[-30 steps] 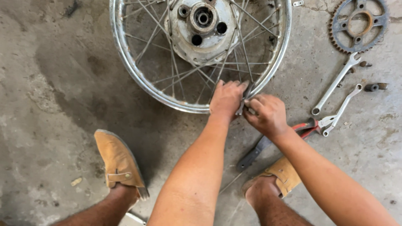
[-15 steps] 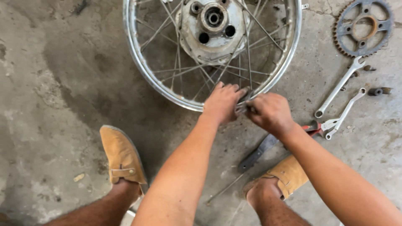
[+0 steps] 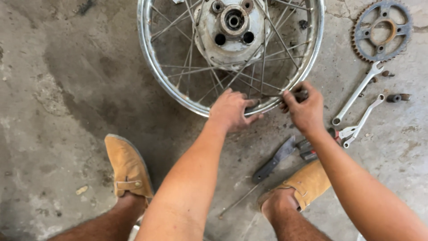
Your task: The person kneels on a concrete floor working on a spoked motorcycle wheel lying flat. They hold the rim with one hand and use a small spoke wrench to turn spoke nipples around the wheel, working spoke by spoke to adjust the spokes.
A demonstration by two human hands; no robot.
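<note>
A: Wheel?
B: Chromed steel spoked wheel rim with grey hub [image 3: 154, 82], flat on stained concrete floor [image 3: 67, 89], fills the top centre, 12 o'clock from the hands.
A: Left hand?
B: Left hand [image 3: 232, 110] lies on the rim's near edge at 6 o'clock of the wheel, fingers curled over the chrome, thumb underneath. Closed loosely around the rim.
A: Right?
B: Right hand [image 3: 305, 109] at about 5 o'clock of the wheel, fingertips pinched on a small dark tool [image 3: 301, 94] at the rim. Can't tell what kind.
A: Around?
B: Rusty toothed sprocket [image 3: 382, 30] at 2 o'clock, well apart. Two silver ring spanners [image 3: 359, 93] at 3 o'clock of the right hand. Dark flat blade tool [image 3: 273, 159] by the right tan suede shoe [image 3: 307, 183]; left tan suede shoe [image 3: 127, 167] at 8 o'clock.
</note>
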